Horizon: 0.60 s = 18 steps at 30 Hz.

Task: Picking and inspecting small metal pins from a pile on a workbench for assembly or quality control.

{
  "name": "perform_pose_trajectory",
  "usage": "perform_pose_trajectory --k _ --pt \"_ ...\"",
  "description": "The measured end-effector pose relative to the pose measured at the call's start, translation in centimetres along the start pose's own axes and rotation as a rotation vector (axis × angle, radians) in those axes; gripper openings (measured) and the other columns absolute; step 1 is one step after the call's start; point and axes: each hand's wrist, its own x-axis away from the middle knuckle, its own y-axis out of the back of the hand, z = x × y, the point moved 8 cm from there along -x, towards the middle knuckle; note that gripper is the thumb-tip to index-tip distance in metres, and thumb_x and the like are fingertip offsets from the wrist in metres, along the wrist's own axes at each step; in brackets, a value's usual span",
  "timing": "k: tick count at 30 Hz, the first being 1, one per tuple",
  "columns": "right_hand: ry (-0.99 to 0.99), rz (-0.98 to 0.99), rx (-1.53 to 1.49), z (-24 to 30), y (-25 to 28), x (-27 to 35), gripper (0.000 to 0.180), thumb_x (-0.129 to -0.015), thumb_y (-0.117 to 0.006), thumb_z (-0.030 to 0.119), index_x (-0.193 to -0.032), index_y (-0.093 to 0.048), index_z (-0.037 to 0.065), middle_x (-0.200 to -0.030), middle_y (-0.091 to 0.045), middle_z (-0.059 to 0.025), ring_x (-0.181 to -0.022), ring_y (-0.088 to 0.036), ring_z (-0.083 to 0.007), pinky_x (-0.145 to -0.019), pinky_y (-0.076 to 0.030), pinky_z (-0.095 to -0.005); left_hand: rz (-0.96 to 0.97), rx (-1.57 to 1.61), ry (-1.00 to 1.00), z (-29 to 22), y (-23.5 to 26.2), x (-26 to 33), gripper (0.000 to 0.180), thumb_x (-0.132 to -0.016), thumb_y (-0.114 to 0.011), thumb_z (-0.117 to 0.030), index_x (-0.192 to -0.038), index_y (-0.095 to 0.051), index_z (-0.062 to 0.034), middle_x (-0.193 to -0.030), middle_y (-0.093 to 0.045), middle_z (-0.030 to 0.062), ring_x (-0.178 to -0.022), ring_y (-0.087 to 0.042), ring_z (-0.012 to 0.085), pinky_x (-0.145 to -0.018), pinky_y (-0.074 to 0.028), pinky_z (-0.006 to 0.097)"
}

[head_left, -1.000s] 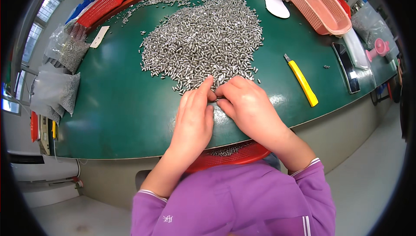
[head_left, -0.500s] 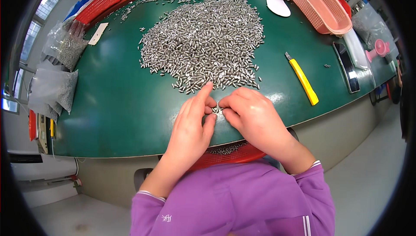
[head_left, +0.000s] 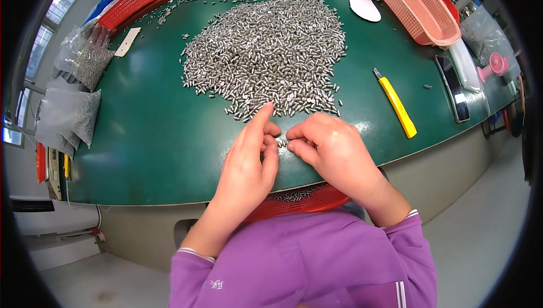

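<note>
A large heap of small silvery metal pins with tapered ends spreads over the green table. In front of the heap's near edge, a few loose metal pins lie between my two hands. My left hand rests on its side to the left of them, index finger stretched forward toward the heap and thumb apart. Its other fingers bend inward beside the pins. To the right, my right hand is curled, with thumb and fingertips drawn together at the pins. Whether a pin sits inside them is hidden.
A yellow box cutter with its blade out lies right of the heap, beyond it a phone. A red basket holding pins sits below the table edge. Filled plastic bags stand left; a pink basket stands far right.
Both hands stay around the loose pins. My left hand has shifted slightly to the left, and the pins between the hands are bunched differently.
</note>
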Motion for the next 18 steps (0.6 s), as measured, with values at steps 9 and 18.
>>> perform_pose_trajectory --k 9,18 --pt "-0.011 0.014 -0.015 -0.19 -0.23 -0.38 0.01 -0.087 -0.072 0.01 -0.092 -0.07 0.002 -0.089 -0.067 -0.0139 -0.087 -0.066 -0.0361 -0.077 -0.054 -0.0466 0.028 -0.037 0.057 0.07 -0.3 -0.22 0.063 -0.087 -0.067 0.009 -0.147 -0.051 -0.0023 -0.098 -0.069 0.0055 -0.085 -0.064 0.0141 -0.081 -0.054 0.029" --pt "0.048 -0.039 -0.002 0.1 -0.05 0.14 0.015 -0.081 -0.079 0.004 -0.089 -0.066 0.004 -0.082 -0.066 -0.0079 -0.077 -0.067 -0.0266 -0.071 -0.054 -0.0397 0.035 0.023 0.067 0.59 -0.47 0.25 0.066 -0.084 -0.069 0.009 -0.146 -0.052 -0.0035 -0.095 -0.065 0.0006 -0.089 -0.06 0.011 -0.082 -0.049 0.027"
